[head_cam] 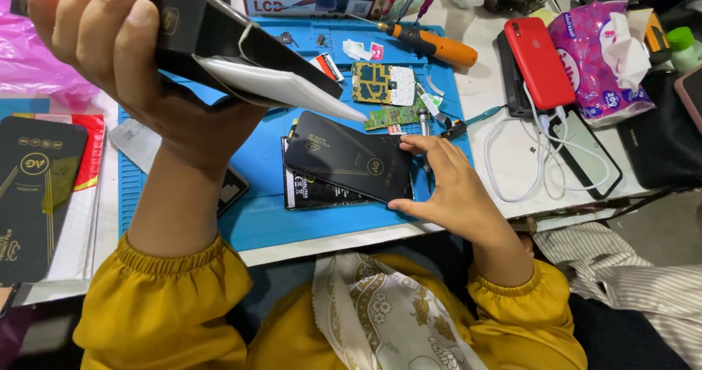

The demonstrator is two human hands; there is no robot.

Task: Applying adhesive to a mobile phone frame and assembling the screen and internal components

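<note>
Presently catalogued: left hand [110, 48], raised above the mat's [256, 216] far left corner, fingers [84, 26] wrapped around an opened black box [241, 52] with a white insert. Right hand [450, 187], fingers [420, 145] pinching the right edge of a black sleeve [347, 161], which is laid over a battery [314, 193] near the mat's front edge. Circuit board [382, 85] and screwdriver [428, 42] are kept toward the far edge. Risk judged: the tilted insert may slide from the box and strike the board; the sleeve, gripped only at its edge, may be dropped.
</note>
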